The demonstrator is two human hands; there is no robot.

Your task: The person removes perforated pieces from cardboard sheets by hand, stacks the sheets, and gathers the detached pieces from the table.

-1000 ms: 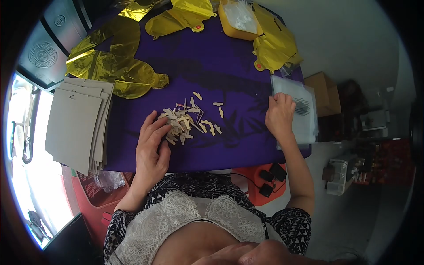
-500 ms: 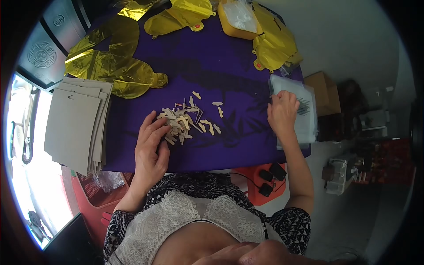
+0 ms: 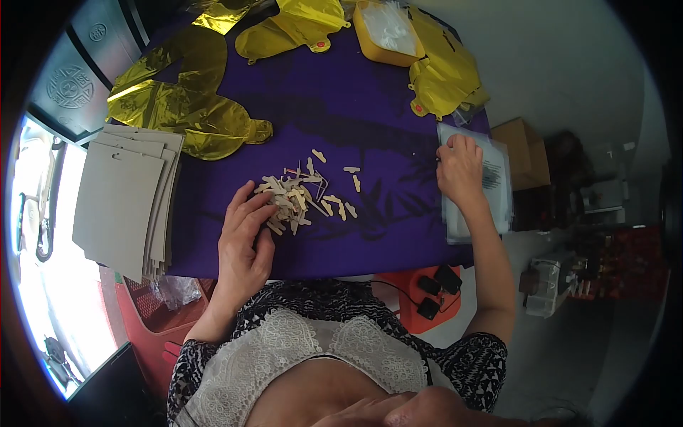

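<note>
My left hand [image 3: 245, 238] rests with fingers apart at the left side of a pile of small pale flat pieces [image 3: 292, 199], several of them T-shaped; its fingertips touch the pile. A few thin sticks poke out of the heap, and some loose pieces lie just right of it. At the table's right edge, my right hand [image 3: 461, 167] lies over a stack of clear plastic bags [image 3: 473, 217]. Its fingers are curled and pinched together at the upper left edge of the top bag. Dark printed lines show on the bags beside the hand.
A stack of grey cards [image 3: 117, 203] stands on the left of the purple-covered table [image 3: 341, 249]. Gold foil balloons [image 3: 206, 132] lie along the back left, yellow ones [image 3: 445, 82] at the back right. A yellow tub [image 3: 391, 53] holds clear plastic. A cardboard box [image 3: 523, 153] is beyond the right edge.
My right hand has moved slightly up along the bags, its fingers drawn in closer at their upper left edge. The bags have shifted a little. My left hand stays at the pile.
</note>
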